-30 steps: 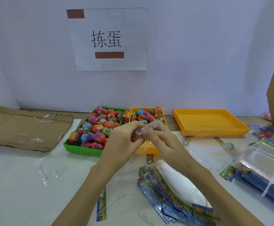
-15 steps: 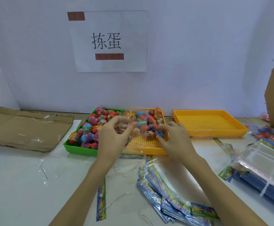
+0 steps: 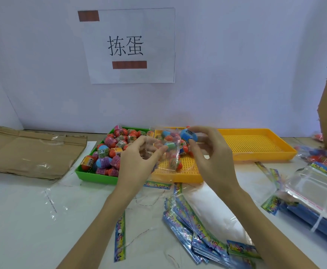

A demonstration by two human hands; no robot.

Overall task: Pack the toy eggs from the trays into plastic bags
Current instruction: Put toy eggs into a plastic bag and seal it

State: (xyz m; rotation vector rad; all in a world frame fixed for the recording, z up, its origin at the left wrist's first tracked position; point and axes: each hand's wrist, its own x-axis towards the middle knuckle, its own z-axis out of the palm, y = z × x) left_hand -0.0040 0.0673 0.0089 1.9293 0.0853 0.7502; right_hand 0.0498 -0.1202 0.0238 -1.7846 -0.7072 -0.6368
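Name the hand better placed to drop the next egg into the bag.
Right. The right hand already pinches a blue egg beside the mouth of the clear bag, while the left hand is occupied holding that bag.

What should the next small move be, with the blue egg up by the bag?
Probably lower the blue egg into the clear bag. The right hand pinches the egg just above the bag's upper edge, while the left hand grips the bag over the middle yellow tray. Whether the bag's mouth is fully open is hard to tell, so ease it in.
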